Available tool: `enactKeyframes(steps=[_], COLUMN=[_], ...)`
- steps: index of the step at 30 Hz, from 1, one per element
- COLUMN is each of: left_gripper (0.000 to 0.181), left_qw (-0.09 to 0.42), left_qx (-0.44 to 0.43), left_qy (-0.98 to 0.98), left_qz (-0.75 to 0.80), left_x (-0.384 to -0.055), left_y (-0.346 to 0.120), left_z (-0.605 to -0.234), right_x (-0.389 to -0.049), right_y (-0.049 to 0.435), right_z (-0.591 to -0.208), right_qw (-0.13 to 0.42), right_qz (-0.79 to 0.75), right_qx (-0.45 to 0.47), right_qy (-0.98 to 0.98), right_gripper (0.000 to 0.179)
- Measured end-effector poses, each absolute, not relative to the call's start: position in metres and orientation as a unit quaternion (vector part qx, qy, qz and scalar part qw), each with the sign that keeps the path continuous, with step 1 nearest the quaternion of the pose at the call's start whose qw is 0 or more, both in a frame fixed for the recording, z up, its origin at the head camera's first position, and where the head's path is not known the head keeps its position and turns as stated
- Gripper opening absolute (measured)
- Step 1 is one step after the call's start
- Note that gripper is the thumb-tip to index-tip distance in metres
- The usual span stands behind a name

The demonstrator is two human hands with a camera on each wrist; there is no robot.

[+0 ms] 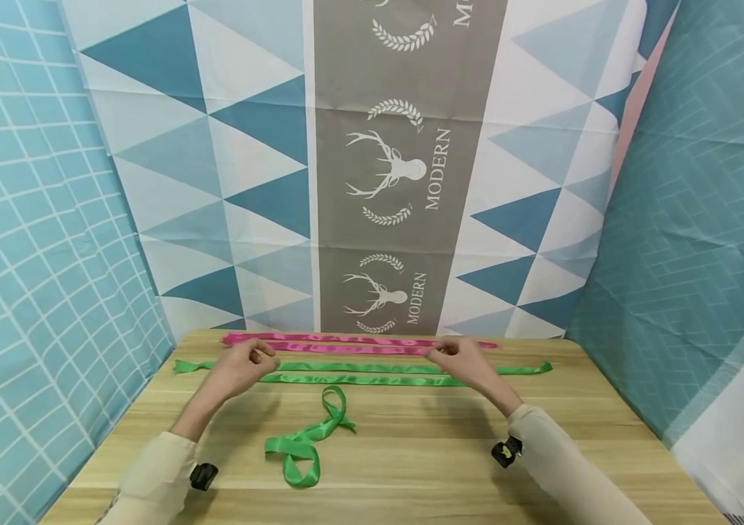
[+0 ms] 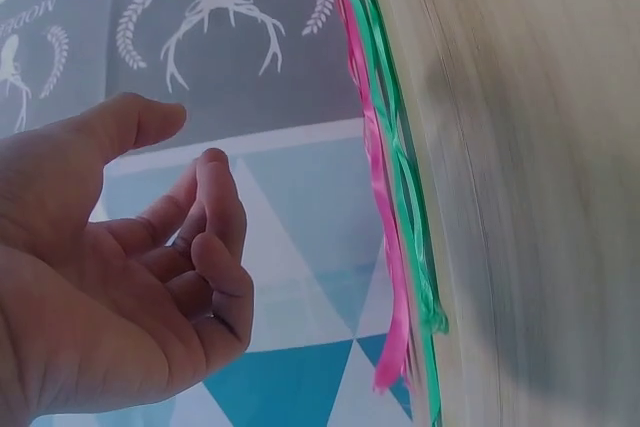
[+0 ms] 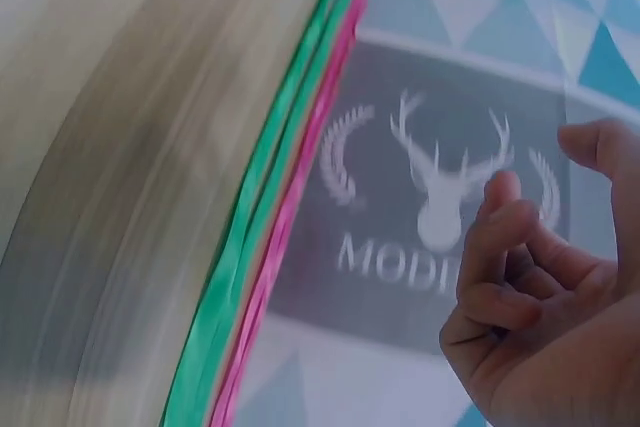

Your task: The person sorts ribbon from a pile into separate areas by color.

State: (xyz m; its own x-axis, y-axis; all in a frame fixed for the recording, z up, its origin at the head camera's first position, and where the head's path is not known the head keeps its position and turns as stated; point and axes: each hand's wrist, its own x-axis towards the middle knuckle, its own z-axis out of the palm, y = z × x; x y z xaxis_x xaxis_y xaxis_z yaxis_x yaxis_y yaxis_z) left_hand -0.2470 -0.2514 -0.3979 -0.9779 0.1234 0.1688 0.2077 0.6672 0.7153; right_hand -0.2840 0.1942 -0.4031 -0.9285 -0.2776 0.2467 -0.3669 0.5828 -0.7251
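My left hand (image 1: 243, 364) hovers above the left part of the ribbons, its fingers loosely bent. In the left wrist view a gap shows between thumb and fingertips of that hand (image 2: 150, 257), and nothing is held. Likewise my right hand (image 1: 466, 361) hangs over the right part, thumb apart from the bent fingers (image 3: 490, 237). Stretched sideways along the table's back is a pink ribbon (image 1: 345, 348) in two strands. Just in front runs a green ribbon (image 1: 358, 379), also in two strands. Nearer the front, another green ribbon (image 1: 302, 445) lies loosely looped and crumpled.
The wooden table (image 1: 411, 467) ends at a patterned cloth backdrop (image 1: 267, 146) just behind the pink ribbon. Blue checked cloth (image 1: 30, 255) hangs at the left and teal cloth (image 1: 693, 219) at the right. Each sleeve carries a small black device at the wrist.
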Motion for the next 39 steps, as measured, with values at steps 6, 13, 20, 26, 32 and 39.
enactKeyframes(steps=[6,13,20,26,32,39], left_gripper=[0.028,0.028,0.025,0.020,0.024,0.033], left_qw=[0.033,0.036,0.029,0.023,-0.009,-0.010], left_qx=[-0.113,-0.125,-0.127,-0.132,-0.176,-0.220], left_qy=[-0.904,-0.906,-0.907,-0.910,-0.905,-0.910], left_qz=[-0.411,-0.403,-0.401,-0.393,-0.387,-0.352], left_x=[-0.245,-0.248,-0.249,-0.248,-0.247,-0.238], left_y=[-0.242,-0.236,-0.230,-0.222,-0.207,-0.187], left_z=[-0.403,-0.407,-0.414,-0.417,-0.423,-0.425], right_x=[-0.288,-0.293,-0.299,-0.300,-0.293,-0.286], right_y=[0.144,0.087,0.050,0.039,0.040,0.040], right_z=[-0.418,-0.434,-0.452,-0.463,-0.452,-0.436], right_qw=[-0.016,-0.103,-0.086,-0.085,-0.068,-0.059], right_qz=[0.375,0.318,0.307,0.338,0.358,0.349], right_qx=[0.267,0.286,0.281,0.273,0.256,0.267], right_qy=[-0.888,-0.898,-0.905,-0.897,-0.895,-0.896], right_gripper=[0.024,0.027,0.028,0.022,0.018,0.019])
